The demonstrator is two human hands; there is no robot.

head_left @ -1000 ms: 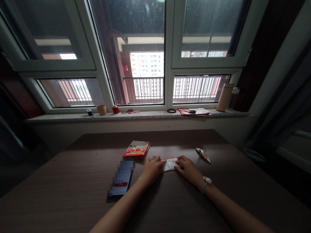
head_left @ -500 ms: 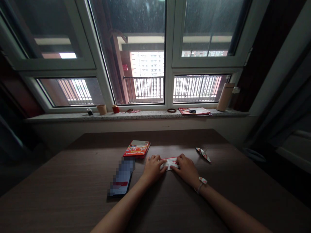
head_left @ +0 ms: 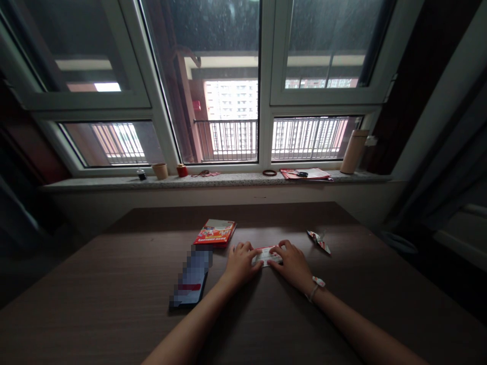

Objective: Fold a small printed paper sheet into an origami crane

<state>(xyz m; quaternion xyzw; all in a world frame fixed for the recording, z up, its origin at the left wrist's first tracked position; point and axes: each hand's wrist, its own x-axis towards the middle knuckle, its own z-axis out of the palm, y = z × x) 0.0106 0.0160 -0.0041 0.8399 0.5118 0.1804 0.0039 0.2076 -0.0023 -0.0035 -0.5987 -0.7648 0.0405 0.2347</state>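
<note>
A small white paper [head_left: 265,257] with red print and a red far edge lies flat on the table, apparently folded. My left hand [head_left: 241,263] holds its left end, with thumb and fingers bent over it. At the opposite end, my right hand [head_left: 291,264] grips the paper between its thumb at the near edge and its fingers at the far side. Both hands rest on the tabletop. Parts of the paper's two ends are hidden beneath the fingers. A band with a pale ornament [head_left: 318,282] circles my right wrist.
Left of my hands, a phone [head_left: 190,279] with a blurred screen lies below a red printed booklet or packet [head_left: 216,233]. A crumpled wrapper-like piece [head_left: 319,242] lies to the right. Beyond the brown table [head_left: 114,284], the windowsill [head_left: 236,180] bears a cup [head_left: 160,171], papers and a tall bottle [head_left: 353,152].
The fingers of my right hand have shifted slightly on the paper, the index finger bending a little more. My left hand and the surrounding things look almost the same.
</note>
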